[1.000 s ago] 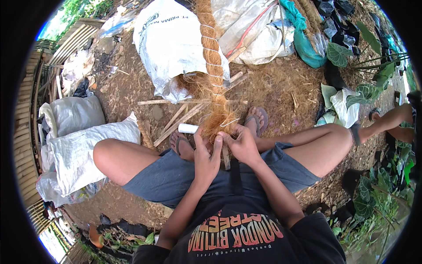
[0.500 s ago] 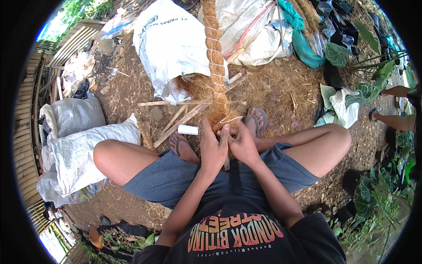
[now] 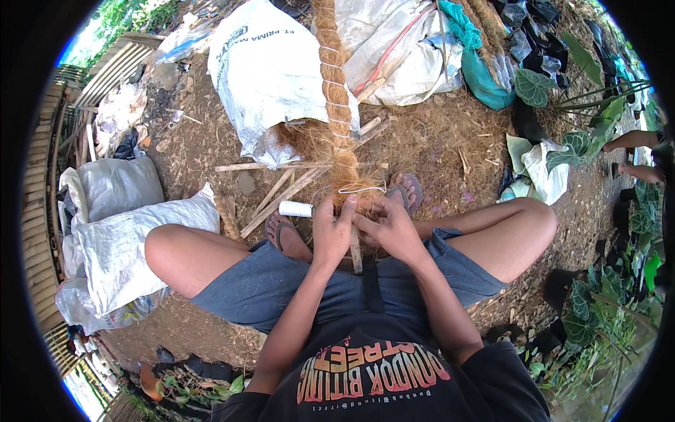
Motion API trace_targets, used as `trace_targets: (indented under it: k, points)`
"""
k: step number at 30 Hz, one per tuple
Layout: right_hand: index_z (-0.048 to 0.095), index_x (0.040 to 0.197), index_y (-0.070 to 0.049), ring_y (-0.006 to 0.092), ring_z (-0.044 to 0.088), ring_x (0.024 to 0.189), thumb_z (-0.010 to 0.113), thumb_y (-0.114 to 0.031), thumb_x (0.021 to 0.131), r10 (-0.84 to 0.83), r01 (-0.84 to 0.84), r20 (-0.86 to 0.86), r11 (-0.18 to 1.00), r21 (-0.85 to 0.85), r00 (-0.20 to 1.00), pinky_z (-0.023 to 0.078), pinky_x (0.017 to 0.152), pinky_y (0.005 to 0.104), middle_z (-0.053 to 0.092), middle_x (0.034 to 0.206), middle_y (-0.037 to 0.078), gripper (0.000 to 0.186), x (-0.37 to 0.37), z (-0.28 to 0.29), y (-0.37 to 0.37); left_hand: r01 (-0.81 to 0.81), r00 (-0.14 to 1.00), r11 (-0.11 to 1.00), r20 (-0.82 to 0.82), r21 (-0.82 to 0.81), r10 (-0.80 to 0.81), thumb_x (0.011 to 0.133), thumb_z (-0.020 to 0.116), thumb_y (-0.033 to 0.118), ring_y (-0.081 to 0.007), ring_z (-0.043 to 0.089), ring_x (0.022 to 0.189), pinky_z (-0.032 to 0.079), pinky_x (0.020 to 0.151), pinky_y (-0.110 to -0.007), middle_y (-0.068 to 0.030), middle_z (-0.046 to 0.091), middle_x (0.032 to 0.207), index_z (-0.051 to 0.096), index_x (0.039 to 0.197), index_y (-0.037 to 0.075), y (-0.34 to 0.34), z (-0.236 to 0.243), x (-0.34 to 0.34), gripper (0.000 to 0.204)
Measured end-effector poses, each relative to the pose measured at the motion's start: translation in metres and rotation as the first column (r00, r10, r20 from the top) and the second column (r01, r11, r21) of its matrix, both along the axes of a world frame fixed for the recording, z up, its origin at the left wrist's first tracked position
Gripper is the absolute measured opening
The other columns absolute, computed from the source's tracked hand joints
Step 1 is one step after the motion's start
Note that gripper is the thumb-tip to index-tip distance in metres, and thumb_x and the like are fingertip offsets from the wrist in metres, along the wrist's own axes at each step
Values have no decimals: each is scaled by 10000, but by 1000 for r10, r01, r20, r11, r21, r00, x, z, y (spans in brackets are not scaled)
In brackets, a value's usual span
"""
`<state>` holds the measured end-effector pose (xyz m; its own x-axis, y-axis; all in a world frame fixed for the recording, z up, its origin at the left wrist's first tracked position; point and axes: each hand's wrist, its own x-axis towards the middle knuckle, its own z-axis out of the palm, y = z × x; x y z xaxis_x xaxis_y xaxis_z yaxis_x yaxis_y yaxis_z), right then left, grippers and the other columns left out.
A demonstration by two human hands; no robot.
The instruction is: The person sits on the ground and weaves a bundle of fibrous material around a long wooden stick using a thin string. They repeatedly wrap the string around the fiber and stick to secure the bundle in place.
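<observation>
A thick brown coir fibre rope (image 3: 334, 91), wound with white thread, runs from the top of the view down to a loose, frayed end between my hands. My left hand (image 3: 330, 235) pinches that fibre end, thumb raised along it. My right hand (image 3: 390, 235) is closed on the same fibre from the other side. A white thread loop (image 3: 367, 188) lies over the frayed end. A white thread spool (image 3: 296, 209) sits just left of my left hand. A wooden stick (image 3: 356, 257) shows beneath my hands, between my sandalled feet.
White sacks (image 3: 144, 253) lie at left by bamboo slats (image 3: 42, 211). An open sack of fibre (image 3: 260, 77) and other sacks (image 3: 401, 56) lie ahead. Wooden sticks (image 3: 285, 193) cross the dirt. Leafy plants (image 3: 580, 316) edge the right, where another person's legs (image 3: 633, 141) show.
The thread loop now lies flatter across the frayed end. My hands have shifted slightly, staying on the fibre. The other person's legs at the right have moved away toward the rim.
</observation>
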<state>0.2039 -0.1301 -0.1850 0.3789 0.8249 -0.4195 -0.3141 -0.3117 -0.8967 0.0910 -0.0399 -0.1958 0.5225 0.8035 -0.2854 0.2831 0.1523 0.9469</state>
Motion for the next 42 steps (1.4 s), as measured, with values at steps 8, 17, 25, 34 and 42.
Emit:
trace_targets:
  k: [8, 17, 25, 34, 42]
  points:
    - [680, 1182, -34, 383, 672, 946, 732, -331, 924, 51, 7, 852, 998, -63, 522, 481, 931, 460, 701, 1006, 190, 398, 38, 77, -15, -66, 998, 998, -17, -10, 66, 1035, 622, 234, -217, 660, 954, 490, 896, -357, -136, 737, 1054, 665, 1210, -15, -2, -4, 2, 307]
    - [657, 1032, -13, 142, 540, 646, 626, -261, 1030, 128, -125, 484, 991, -39, 865, 417, 601, 317, 585, 707, 15, 251, 66, 62, -2, -75, 994, 997, 73, -14, 76, 1066, 577, 192, -101, 587, 973, 464, 888, -282, -33, 689, 1085, 621, 1293, -7, 12, 8, 7, 305]
    - [687, 1051, 7, 2, 428, 664, 647, -215, 1038, 34, -49, 221, 997, 65, 975, 371, 577, 207, 546, 751, -68, 226, 79, 71, -23, -125, 930, 929, 286, -347, 232, 1050, 602, 188, -102, 587, 878, 478, 820, -272, -21, 691, 1024, 630, 1275, -16, 34, 16, 5, 305]
    - [749, 961, -16, 1, 459, 640, 691, -230, 1008, -91, 85, 97, 994, 69, 991, 355, 559, 198, 575, 703, -77, 227, 79, 81, -18, -46, 911, 931, 367, -363, 188, 1036, 617, 248, -76, 604, 796, 496, 721, -249, -2, 667, 945, 652, 1169, -2, 50, 44, -6, 285]
    - [763, 936, -25, -9, 402, 604, 720, -244, 992, -105, 106, -8, 994, 33, 994, 303, 544, 201, 536, 661, -103, 230, 81, 56, -10, 88, 896, 912, 432, -400, 103, 1017, 637, 289, -71, 555, 627, 436, 550, -235, 3, 621, 812, 648, 1111, 17, 67, 77, -20, 289]
